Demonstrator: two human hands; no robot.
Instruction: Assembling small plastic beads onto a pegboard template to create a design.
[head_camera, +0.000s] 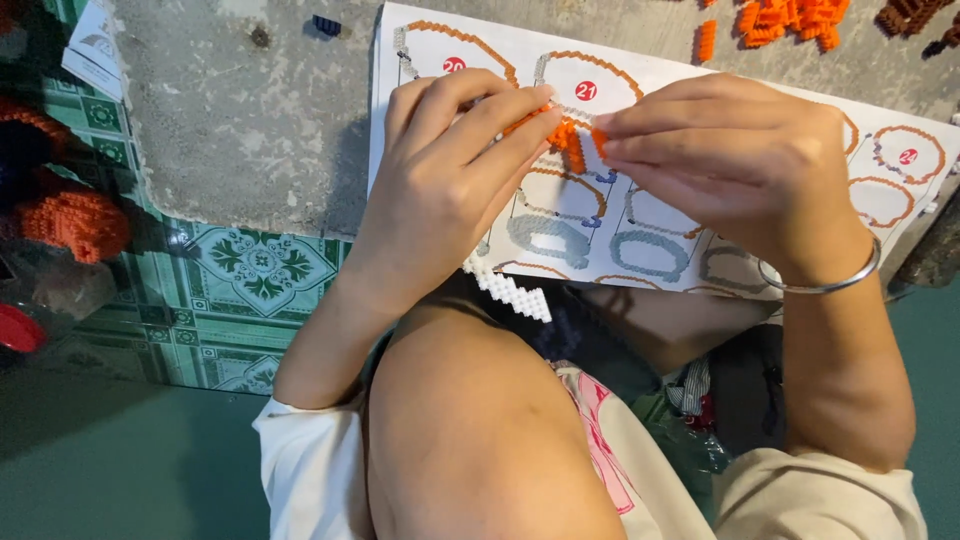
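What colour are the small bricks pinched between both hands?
Orange bricks, clearest in the head view, between left hand and right hand.

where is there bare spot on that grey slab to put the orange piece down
Bare grey slab lies left of the instruction sheet, between the sheet's left edge and the green patterned tiles. The top right corner is crowded with loose orange bricks. Both hands, left hand and right hand, cover the sheet's middle.

A thin, plain silver metal bangle (822, 285) is worn at the right wrist, cream short sleeves (300, 460) are seen on both upper arms, and the forearms and knee are left bare.
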